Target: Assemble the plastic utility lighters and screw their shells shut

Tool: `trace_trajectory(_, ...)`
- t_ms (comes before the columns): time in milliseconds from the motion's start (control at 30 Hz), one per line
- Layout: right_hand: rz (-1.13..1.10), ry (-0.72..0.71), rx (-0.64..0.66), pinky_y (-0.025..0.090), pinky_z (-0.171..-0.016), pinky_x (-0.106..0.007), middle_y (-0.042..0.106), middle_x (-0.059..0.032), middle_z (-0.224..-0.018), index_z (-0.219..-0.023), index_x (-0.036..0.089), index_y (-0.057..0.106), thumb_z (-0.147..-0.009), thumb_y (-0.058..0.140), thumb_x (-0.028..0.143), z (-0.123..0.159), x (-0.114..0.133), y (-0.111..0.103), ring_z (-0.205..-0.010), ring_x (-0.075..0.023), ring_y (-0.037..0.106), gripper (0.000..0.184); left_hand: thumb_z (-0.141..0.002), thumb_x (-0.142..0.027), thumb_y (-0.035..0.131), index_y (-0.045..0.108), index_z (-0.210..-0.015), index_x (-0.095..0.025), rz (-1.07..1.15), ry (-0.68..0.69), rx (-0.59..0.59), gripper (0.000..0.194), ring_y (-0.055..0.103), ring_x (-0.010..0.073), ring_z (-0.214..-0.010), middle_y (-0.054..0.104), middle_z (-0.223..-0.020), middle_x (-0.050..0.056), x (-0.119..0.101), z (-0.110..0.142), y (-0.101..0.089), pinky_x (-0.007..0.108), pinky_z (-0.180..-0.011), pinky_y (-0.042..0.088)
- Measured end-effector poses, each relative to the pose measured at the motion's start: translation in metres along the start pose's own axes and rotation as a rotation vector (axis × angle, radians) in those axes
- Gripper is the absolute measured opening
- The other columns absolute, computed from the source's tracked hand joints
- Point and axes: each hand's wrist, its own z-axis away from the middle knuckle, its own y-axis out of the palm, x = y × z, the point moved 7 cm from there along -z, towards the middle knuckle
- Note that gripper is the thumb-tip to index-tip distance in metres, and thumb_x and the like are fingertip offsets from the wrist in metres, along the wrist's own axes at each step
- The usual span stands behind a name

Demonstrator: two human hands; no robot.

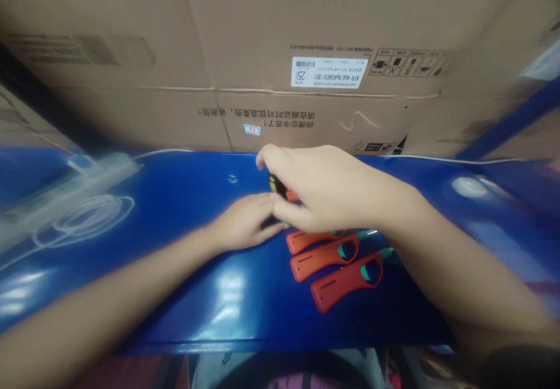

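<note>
My right hand (321, 188) is closed in a pinch on a small black and yellow object with an orange part (280, 189), held just above the blue table (184, 202). My left hand (245, 223) lies on the table beside it, fingers curled over a dark item I cannot make out. Three orange lighters with teal rings (339, 260) lie side by side on the table, just below my right hand.
A big cardboard box (280, 56) with a white label (328, 72) stands along the back edge of the table. A coil of white cable (91, 217) and a white power strip (100, 164) lie at the left. The table's front edge runs below.
</note>
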Motion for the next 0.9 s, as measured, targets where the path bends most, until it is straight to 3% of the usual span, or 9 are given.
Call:
trace_trajectory(133, 0.028, 0.012, 0.02, 0.025, -0.056, -0.03, 0.069, -0.0062, -0.085, -0.108, 0.014, 0.059, -0.097, 0.044, 0.034, 0.0008, 0.0004, 0.0007, -0.06, -0.0163, 0.052, 0.027, -0.098, -0.038, 0.054, 0.063, -0.118, -0.017, 0.003, -0.011, 0.012, 0.03, 0.069, 0.0276, -0.102, 0.073, -0.112, 0.012, 0.001, -0.0002, 0.0015, 0.043, -0.088, 0.057)
trace_trajectory(233, 0.014, 0.007, 0.014, 0.026, -0.057, -0.03, 0.069, -0.0082, -0.094, -0.108, 0.014, 0.058, -0.093, 0.043, 0.024, 0.0019, 0.0007, -0.0013, -0.065, -0.0166, 0.053, 0.023, -0.097, -0.038, 0.055, 0.061, -0.122, -0.018, -0.004, 0.014, -0.001, 0.033, 0.068, 0.0286, -0.105, 0.071, -0.118, 0.013, 0.0006, 0.0003, 0.0013, 0.044, -0.089, 0.057)
trace_trajectory(400, 0.042, 0.054, 0.014, 0.025, -0.056, -0.03, 0.068, -0.008, -0.087, -0.112, 0.012, 0.057, -0.097, 0.04, 0.032, 0.0018, -0.004, -0.0015, -0.062, -0.0176, 0.053, 0.03, -0.098, -0.038, 0.055, 0.062, -0.12, -0.016, -0.005, -0.009, 0.019, 0.031, 0.069, 0.028, -0.102, 0.072, -0.113, 0.013, 0.0022, 0.0005, 0.0024, 0.044, -0.088, 0.057)
trace_trajectory(500, 0.036, 0.057, 0.015, 0.026, -0.057, -0.03, 0.069, -0.0108, -0.1, -0.113, 0.013, 0.056, -0.093, 0.041, 0.024, 0.0015, -0.0045, -0.0009, -0.065, -0.0165, 0.053, 0.027, -0.098, -0.039, 0.055, 0.062, -0.117, -0.017, -0.014, 0.006, 0.011, 0.03, 0.069, 0.0271, -0.099, 0.072, -0.111, 0.012, 0.0005, 0.0003, 0.0015, 0.043, -0.085, 0.058)
trace_trajectory(567, 0.022, 0.048, 0.0, 0.026, -0.057, -0.03, 0.069, -0.0123, -0.105, -0.115, 0.012, 0.055, -0.094, 0.044, 0.027, 0.0015, -0.0041, -0.0012, -0.065, -0.0162, 0.053, 0.029, -0.098, -0.039, 0.055, 0.062, -0.118, -0.016, -0.015, -0.003, 0.007, 0.031, 0.069, 0.0277, -0.1, 0.072, -0.112, 0.012, 0.0011, 0.0004, 0.0011, 0.043, -0.085, 0.058)
trace_trajectory(700, 0.029, 0.035, 0.006, 0.024, -0.056, -0.03, 0.07, -0.0086, -0.093, -0.113, 0.013, 0.057, -0.096, 0.042, 0.03, 0.0021, -0.0037, -0.0001, -0.061, -0.0158, 0.051, 0.027, -0.098, -0.038, 0.055, 0.06, -0.121, -0.016, -0.024, -0.009, 0.022, 0.032, 0.069, 0.0286, -0.106, 0.071, -0.117, 0.013, 0.0017, 0.0006, 0.0023, 0.044, -0.088, 0.057)
trace_trajectory(800, 0.006, 0.038, 0.002, 0.024, -0.057, -0.03, 0.069, -0.0095, -0.101, -0.111, 0.013, 0.057, -0.092, 0.045, 0.023, 0.0023, -0.0034, -0.0021, -0.063, -0.0149, 0.051, 0.024, -0.098, -0.039, 0.055, 0.06, -0.12, -0.017, -0.026, -0.003, 0.005, 0.031, 0.069, 0.0282, -0.103, 0.071, -0.115, 0.012, 0.0015, 0.0005, 0.0016, 0.043, -0.086, 0.058)
trace_trajectory(900, 0.027, 0.053, 0.011, 0.024, -0.057, -0.03, 0.069, -0.0086, -0.096, -0.106, 0.014, 0.059, -0.097, 0.044, 0.031, 0.0018, -0.0033, -0.0035, -0.064, -0.0154, 0.051, 0.024, -0.098, -0.039, 0.056, 0.059, -0.122, -0.017, -0.031, 0.002, 0.006, 0.033, 0.069, 0.0287, -0.104, 0.071, -0.117, 0.013, 0.0014, 0.0005, 0.002, 0.044, -0.088, 0.057)
